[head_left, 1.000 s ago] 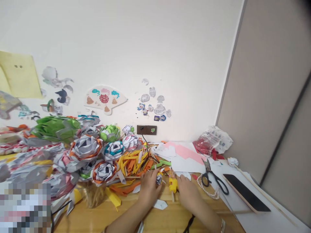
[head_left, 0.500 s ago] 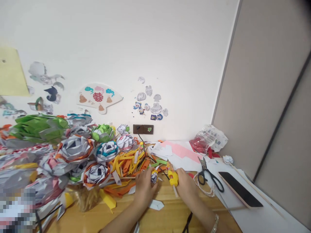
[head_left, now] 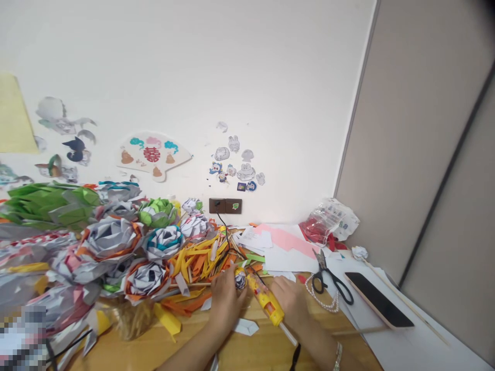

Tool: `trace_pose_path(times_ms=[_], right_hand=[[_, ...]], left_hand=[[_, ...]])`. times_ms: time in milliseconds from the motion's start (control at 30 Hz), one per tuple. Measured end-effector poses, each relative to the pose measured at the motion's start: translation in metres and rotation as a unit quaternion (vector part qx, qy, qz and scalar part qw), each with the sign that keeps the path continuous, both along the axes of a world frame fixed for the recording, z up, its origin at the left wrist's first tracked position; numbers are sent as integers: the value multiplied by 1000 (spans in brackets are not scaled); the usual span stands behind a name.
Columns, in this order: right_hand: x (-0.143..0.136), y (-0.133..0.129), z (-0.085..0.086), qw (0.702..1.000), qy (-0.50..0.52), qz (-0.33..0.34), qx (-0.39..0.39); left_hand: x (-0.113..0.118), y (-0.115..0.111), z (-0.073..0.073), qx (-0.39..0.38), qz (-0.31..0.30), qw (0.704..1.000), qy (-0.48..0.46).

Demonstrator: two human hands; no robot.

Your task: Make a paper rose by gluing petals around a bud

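Note:
My left hand (head_left: 226,296) is closed around a small paper flower (head_left: 240,279), white and dark at its centre with yellow at the edge. Just right of the flower is a yellow glue gun (head_left: 265,299), its front end near the flower and a glue stick jutting from its back toward me. My right hand (head_left: 288,299) lies along the gun's right side, its fingers curled against it. A folded white paper piece (head_left: 246,326) rests on the wooden table below my left hand.
Large paper flowers (head_left: 112,239) crowd the left side. Yellow and orange strips (head_left: 197,257) lie behind my hands. To the right are black-handled scissors (head_left: 331,281), a bead string (head_left: 323,301), a phone (head_left: 379,300) and a thin stick (head_left: 410,306). A plastic bag (head_left: 328,221) sits near the wall.
The glue gun has turned, so more of its length shows, slanting from the flower toward the lower right. The view has shifted slightly. My left hand still holds the flower.

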State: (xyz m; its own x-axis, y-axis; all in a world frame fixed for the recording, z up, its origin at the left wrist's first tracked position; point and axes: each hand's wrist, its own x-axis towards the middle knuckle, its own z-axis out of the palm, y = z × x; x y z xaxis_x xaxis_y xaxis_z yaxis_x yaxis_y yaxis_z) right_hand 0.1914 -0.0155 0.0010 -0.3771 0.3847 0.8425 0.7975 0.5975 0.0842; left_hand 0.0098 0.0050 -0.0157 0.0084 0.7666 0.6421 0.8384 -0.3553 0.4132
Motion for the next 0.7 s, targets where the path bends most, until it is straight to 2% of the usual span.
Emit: trace_pose_path(times_ms=[300,700], right_hand=[[-2,2,-2,999,-18,-26,11],[-2,11,-11,999,-15,-23,33]], left_hand=[[2,-5,7,-9,-26,1000,7],[1,-4,7,-10,-29,999,22]])
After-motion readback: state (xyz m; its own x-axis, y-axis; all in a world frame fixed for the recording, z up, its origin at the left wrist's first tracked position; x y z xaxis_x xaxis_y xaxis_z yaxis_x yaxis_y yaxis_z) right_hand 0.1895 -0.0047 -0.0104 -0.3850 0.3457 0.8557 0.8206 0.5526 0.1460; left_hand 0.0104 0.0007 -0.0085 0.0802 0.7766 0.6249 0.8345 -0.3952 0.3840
